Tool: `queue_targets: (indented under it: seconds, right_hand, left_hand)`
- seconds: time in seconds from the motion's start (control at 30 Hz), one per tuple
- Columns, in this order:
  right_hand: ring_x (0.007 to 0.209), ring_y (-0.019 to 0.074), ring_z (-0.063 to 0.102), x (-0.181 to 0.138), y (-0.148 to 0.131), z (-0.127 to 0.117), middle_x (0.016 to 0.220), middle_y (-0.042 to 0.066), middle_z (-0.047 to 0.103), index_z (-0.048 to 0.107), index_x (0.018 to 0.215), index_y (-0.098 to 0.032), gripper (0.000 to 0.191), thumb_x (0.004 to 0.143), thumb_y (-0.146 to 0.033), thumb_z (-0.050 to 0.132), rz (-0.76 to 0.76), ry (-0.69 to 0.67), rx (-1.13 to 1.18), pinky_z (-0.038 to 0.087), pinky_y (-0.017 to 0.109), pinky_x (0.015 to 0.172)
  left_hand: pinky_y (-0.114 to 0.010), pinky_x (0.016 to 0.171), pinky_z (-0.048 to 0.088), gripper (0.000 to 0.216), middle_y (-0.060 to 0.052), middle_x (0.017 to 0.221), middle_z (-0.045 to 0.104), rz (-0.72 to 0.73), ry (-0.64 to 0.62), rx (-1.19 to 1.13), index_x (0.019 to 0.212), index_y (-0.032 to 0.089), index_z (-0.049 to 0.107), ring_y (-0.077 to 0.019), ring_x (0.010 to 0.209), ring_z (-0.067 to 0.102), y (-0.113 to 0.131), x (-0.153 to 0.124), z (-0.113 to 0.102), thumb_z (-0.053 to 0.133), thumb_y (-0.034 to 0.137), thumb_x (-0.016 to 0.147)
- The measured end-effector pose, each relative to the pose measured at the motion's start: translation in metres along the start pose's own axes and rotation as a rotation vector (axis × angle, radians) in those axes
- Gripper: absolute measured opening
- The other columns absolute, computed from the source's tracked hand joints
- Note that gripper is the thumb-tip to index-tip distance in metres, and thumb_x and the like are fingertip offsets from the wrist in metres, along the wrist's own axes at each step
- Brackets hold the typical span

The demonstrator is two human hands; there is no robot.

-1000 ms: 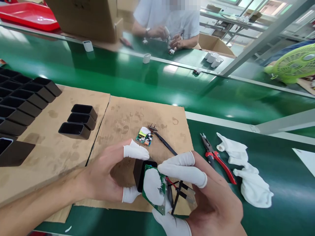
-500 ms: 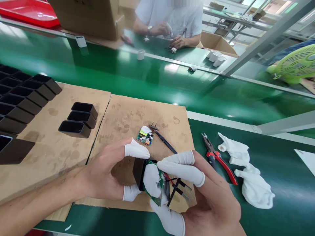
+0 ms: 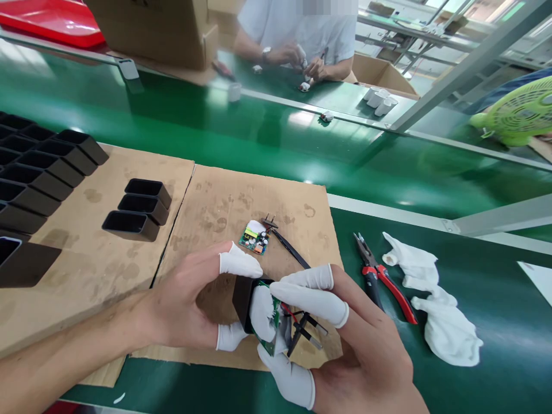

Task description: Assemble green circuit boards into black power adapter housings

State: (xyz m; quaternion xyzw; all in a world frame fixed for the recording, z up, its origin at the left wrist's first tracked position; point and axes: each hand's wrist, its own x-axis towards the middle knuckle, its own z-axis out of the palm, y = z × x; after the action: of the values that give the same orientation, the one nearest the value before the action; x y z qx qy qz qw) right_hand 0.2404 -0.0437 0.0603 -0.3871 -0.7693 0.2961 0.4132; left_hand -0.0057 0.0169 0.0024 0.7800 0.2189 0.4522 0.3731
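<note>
My left hand (image 3: 198, 293), with white finger cots on thumb and fingertip, grips a black plastic case (image 3: 242, 303) whose mouth faces right. Between the covered fingers of my right hand (image 3: 345, 328) is a green circuit board (image 3: 271, 345) with a white blob of filler on its face. Part of the board sits inside the case's mouth and the rest sticks out. Red and black wires run from it to a black two-pin plug (image 3: 304, 333) hanging beside my right palm. Beyond my hands lie a second circuit board (image 3: 254, 237) with a plug and a black stick-like tool (image 3: 291, 248).
Red-handled pliers (image 3: 383, 279) and crumpled white cloths (image 3: 448, 322) lie on the right. Several black cases (image 3: 133, 224) stand on cardboard (image 3: 181, 178) at left. Past the green conveyor belt (image 3: 172, 123), a co-worker (image 3: 297, 52) handles small parts. A green fan (image 3: 521, 112) stands at far right.
My right hand has shifted left, pushing the board a little deeper into the case; the plug moved with it. Items on the belt have drifted left.
</note>
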Motion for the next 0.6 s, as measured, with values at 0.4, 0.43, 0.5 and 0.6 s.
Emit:
queue_targets:
  seconds: [0.4, 0.43, 0.5, 0.6]
  right_hand:
    - [0.097, 0.0193, 0.076, 0.0015, -0.0021, 0.0007, 0.117, 0.005, 0.072, 0.072, 0.143, -0.028, 0.057, 0.092, -0.004, 0.082, -0.002, -0.002, -0.032, 0.070, 0.032, 0.079]
    - [0.096, 0.0192, 0.076, 0.0019, -0.0018, 0.0006, 0.117, 0.005, 0.072, 0.072, 0.142, -0.027, 0.056, 0.092, -0.004, 0.082, 0.003, -0.004, -0.031, 0.070, 0.032, 0.080]
    - [0.095, 0.0182, 0.076, 0.0029, -0.0010, 0.0005, 0.116, 0.004, 0.072, 0.072, 0.141, -0.026, 0.054, 0.092, -0.003, 0.082, 0.002, -0.008, -0.032, 0.069, 0.031, 0.081]
    - [0.097, 0.0168, 0.076, 0.0038, 0.0001, 0.0007, 0.116, 0.004, 0.071, 0.072, 0.141, -0.025, 0.055, 0.091, -0.002, 0.081, -0.012, -0.015, -0.030, 0.069, 0.029, 0.081]
  left_hand:
    - [-0.037, 0.077, 0.065, 0.053, -0.006, 0.108, 0.082, -0.017, -0.008, -0.015, 0.131, 0.026, 0.068, -0.0242, 0.089, 0.079, 0.0013, 0.0023, 0.0001, 0.091, 0.019, 0.083]
    - [-0.037, 0.077, 0.065, 0.053, -0.006, 0.109, 0.082, -0.017, -0.011, -0.011, 0.131, 0.026, 0.068, -0.0241, 0.089, 0.079, 0.0013, 0.0023, -0.0001, 0.091, 0.019, 0.083]
    - [-0.036, 0.078, 0.065, 0.054, -0.005, 0.109, 0.082, -0.023, -0.017, 0.000, 0.132, 0.026, 0.068, -0.0237, 0.090, 0.079, 0.0013, 0.0025, -0.0003, 0.090, 0.018, 0.083]
    - [-0.036, 0.079, 0.064, 0.054, -0.006, 0.109, 0.082, -0.021, -0.015, -0.018, 0.131, 0.026, 0.069, -0.0238, 0.090, 0.079, 0.0015, 0.0029, -0.0001, 0.090, 0.016, 0.082]
